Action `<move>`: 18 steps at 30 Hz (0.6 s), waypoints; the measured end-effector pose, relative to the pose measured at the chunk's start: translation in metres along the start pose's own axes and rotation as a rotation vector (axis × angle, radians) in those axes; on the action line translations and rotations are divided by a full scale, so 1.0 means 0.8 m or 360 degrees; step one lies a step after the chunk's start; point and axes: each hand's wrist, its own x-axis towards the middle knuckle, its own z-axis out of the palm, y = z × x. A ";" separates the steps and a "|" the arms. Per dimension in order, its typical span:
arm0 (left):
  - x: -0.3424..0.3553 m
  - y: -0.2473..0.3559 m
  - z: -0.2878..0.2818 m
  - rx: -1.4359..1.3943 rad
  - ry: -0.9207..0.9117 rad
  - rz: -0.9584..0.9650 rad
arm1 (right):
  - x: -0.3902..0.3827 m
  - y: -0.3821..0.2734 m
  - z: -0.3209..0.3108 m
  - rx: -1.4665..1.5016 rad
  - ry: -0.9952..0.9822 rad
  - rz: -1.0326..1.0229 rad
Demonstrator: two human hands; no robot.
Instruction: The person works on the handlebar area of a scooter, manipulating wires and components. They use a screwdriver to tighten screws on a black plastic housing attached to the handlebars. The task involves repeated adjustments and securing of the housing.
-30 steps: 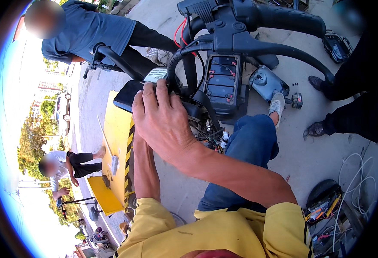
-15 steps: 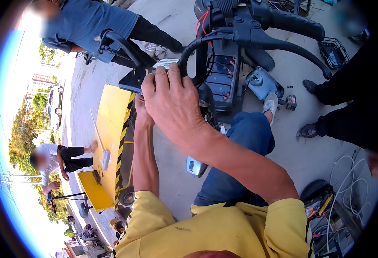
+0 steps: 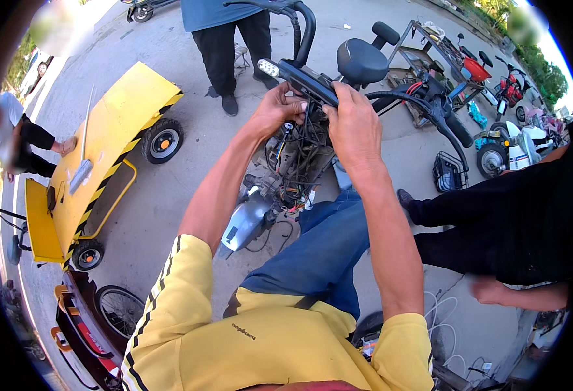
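Observation:
My left hand (image 3: 278, 108) is closed on the underside of a long black handlebar housing (image 3: 312, 83) with an LED lamp (image 3: 268, 68) at its left end, its fingertips among the cables. My right hand (image 3: 355, 133) grips the housing's right end, fingers curled over it. Below them hangs a dense bundle of wires (image 3: 297, 159) and connectors on the stripped scooter front, beside a silver body panel (image 3: 246, 223). The black handlebar grip (image 3: 459, 130) and brake lever curve to the right of my hands; a padded black saddle (image 3: 362, 61) lies behind the housing.
A yellow wheeled cart (image 3: 120, 114) stands left, a brush lying on it, with a person (image 3: 32, 137) beyond. Another person (image 3: 224, 49) stands ahead; a dark-clad co-worker (image 3: 495, 215) is close right. A bicycle (image 3: 117, 306), wire basket (image 3: 449, 171), metal rack and parked scooters (image 3: 519, 146) surround me.
The view has swung sharply, showing more scooters and bringing the wiring into sight. My left hand has come out from behind my right, which has moved rightward on the housing.

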 end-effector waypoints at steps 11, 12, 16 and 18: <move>0.003 -0.004 0.001 -0.0054 -0.0071 0.0043 | 0.015 0.009 -0.017 0.0145 -0.0294 0.0003; 0.004 -0.006 0.002 -0.0041 -0.0082 0.0045 | 0.012 0.012 -0.015 0.0146 -0.0284 0.0016; 0.005 -0.006 0.002 -0.0127 -0.0083 0.0023 | 0.007 0.011 -0.009 0.0182 -0.0220 0.0044; 0.005 -0.003 0.001 -0.0126 -0.0068 0.0001 | 0.004 0.006 -0.008 0.0247 -0.0231 0.0131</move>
